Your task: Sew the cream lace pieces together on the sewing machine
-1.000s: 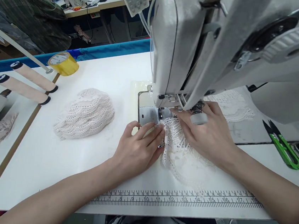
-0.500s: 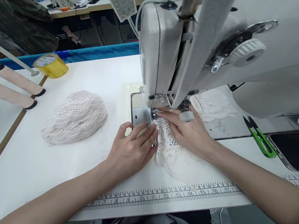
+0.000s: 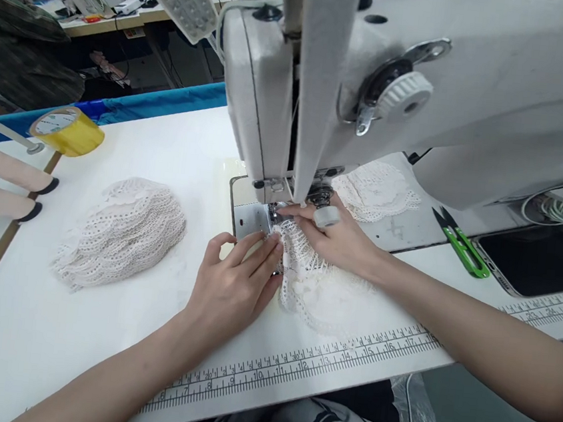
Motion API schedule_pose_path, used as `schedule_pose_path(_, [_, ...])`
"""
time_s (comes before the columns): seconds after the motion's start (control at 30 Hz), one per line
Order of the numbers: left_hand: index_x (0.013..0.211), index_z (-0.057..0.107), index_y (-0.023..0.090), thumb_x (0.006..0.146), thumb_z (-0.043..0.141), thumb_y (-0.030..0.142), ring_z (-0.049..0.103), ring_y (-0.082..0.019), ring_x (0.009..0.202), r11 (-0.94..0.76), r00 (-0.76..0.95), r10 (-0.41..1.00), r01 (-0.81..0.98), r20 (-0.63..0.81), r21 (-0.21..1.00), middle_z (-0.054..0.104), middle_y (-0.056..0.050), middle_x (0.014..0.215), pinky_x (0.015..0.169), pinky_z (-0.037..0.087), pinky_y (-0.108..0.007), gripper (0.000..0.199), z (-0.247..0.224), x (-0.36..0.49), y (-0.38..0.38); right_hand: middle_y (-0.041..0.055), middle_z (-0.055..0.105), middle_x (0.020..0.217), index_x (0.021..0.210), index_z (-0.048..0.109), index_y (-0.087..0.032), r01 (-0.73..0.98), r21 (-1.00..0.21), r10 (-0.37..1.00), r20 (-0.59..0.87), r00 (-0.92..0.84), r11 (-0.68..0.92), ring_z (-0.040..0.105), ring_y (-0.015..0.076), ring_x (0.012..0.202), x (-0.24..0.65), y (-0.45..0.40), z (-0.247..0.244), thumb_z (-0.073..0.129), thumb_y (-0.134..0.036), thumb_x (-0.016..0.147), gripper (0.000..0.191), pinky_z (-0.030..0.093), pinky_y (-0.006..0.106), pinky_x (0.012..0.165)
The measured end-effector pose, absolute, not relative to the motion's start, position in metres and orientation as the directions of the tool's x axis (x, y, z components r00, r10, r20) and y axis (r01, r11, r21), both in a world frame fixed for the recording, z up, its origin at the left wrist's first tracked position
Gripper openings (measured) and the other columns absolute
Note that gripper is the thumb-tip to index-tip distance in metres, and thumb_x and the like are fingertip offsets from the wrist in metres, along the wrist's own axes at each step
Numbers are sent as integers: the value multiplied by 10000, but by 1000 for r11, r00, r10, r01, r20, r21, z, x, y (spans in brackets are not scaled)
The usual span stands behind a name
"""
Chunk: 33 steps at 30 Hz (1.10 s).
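A piece of white lace fabric [image 3: 310, 291] lies gathered at the needle area of a sewing machine [image 3: 267, 102], its scalloped edge spread over the table toward me. My left hand [image 3: 236, 280] pinches the lace's left edge just in front of the presser foot [image 3: 275, 214]. Over the gathered part rests my right hand [image 3: 341, 241], its index finger stretched to the presser foot and its other fingers curled on the lace. The thumb of that hand is hidden, and so is the needle tip.
A heap of white lace [image 3: 123, 234] lies left, and more lace [image 3: 379, 191] sits under the machine arm. Green thread snips [image 3: 463, 247] and a phone [image 3: 543, 258] are at right. Yellow tape [image 3: 68, 131], thread cones [image 3: 4, 165] and a ruler strip [image 3: 294, 377] border the work.
The whole view has shifted, so the machine and table sit further left in the picture. Both hands stay at the lace by the presser foot, with little visible movement of the fabric.
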<state>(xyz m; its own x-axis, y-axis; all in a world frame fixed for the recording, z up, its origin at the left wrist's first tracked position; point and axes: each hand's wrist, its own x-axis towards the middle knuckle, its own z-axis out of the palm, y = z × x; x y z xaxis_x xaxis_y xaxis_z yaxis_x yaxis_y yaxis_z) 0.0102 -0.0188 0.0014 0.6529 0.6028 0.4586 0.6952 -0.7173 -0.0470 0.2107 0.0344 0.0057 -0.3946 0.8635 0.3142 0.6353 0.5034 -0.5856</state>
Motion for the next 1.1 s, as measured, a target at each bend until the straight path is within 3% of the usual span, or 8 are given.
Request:
schedule_pose_path(0.27, [1158, 648, 138, 939, 559, 199, 654, -235, 1095, -723, 663, 601, 689, 447, -51, 695, -58, 1209, 891, 362, -427, 245, 4, 12, -18, -4, 700, 865, 705, 686, -231, 535, -688, 868, 329, -372, 490, 623, 205, 1017, 214, 45, 5, 486, -32, 796, 297, 470, 419, 947])
schedule_pose_path(0.47, [1174, 637, 171, 942, 551, 203, 651, -237, 1098, -722, 664, 603, 690, 442, -51, 692, -51, 1213, 897, 360, -423, 250, 5, 13, -18, 38, 702, 891, 777, 692, -193, 526, -700, 876, 376, -304, 483, 612, 214, 959, 214, 44, 10, 525, -53, 759, 219, 480, 409, 916])
schedule_pose_path(0.67, [1198, 637, 191, 925, 564, 193, 647, -250, 1103, -722, 657, 616, 692, 434, -22, 685, -56, 1226, 904, 364, -435, 283, 4, 13, -19, 3, 708, 919, 737, 684, -233, 575, -644, 863, 358, -357, 505, 586, 212, 1071, 214, 39, 10, 512, -72, 772, 238, 397, 456, 1050])
schedule_pose_path(0.77, [1201, 641, 182, 919, 572, 194, 644, -254, 1105, -722, 657, 617, 692, 433, -20, 688, -61, 1224, 908, 360, -440, 290, 4, 13, -19, -14, 701, 874, 715, 675, -253, 643, -513, 822, 382, -422, 569, 590, 207, 1068, 214, 39, 6, 491, -77, 796, 268, 315, 486, 1126])
schedule_pose_path(0.93, [1197, 644, 159, 917, 576, 194, 634, -242, 1123, -716, 652, 627, 698, 426, -14, 684, -59, 1234, 918, 357, -432, 290, 4, 12, -19, 67, 687, 1011, 845, 663, -210, 805, -83, 724, 499, -477, 588, 556, 269, 1123, 222, 40, 6, 446, -85, 843, 251, 281, 544, 1127])
schedule_pose_path(1.0, [1193, 645, 154, 920, 572, 194, 633, -239, 1121, -715, 652, 626, 699, 428, -18, 681, -61, 1238, 914, 358, -428, 286, 4, 12, -19, 56, 693, 910, 808, 651, -219, 811, -44, 706, 520, -480, 584, 595, 266, 1027, 226, 39, 10, 466, -117, 848, 215, 296, 521, 1121])
schedule_pose_path(1.1, [1191, 644, 147, 931, 558, 203, 631, -234, 1118, -713, 652, 623, 700, 432, -27, 676, -66, 1247, 909, 359, -420, 280, 3, 11, -19, 21, 665, 728, 733, 633, -236, 805, -109, 713, 544, -442, 583, 627, 232, 816, 229, 38, 13, 518, -160, 820, 163, 373, 468, 1059])
